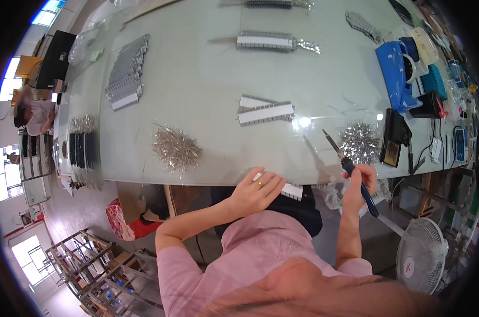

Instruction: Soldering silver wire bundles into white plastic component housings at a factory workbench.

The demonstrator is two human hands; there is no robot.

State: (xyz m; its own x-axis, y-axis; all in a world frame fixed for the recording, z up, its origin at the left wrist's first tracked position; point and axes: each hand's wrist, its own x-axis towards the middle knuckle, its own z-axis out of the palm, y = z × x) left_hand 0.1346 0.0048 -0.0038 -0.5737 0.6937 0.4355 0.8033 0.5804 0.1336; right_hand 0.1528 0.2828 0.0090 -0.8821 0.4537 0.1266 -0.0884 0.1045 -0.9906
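My left hand is at the table's near edge, its fingers closed round a white strip with grey segmented edges. Part of that strip lies hidden under the fingers. In my right hand is a soldering iron with a dark blue handle, its metal tip pointing up and to the left over the table. Just beyond the iron sits a bunch of short silvery wire leads. Two similar strips lie crossed farther in, and another wire bunch is at the left.
Overlapping strips form a row at the far left. A strip with wires at both ends lies at the back. On the right stand a blue tape dispenser and a dark holder. A white fan is below right.
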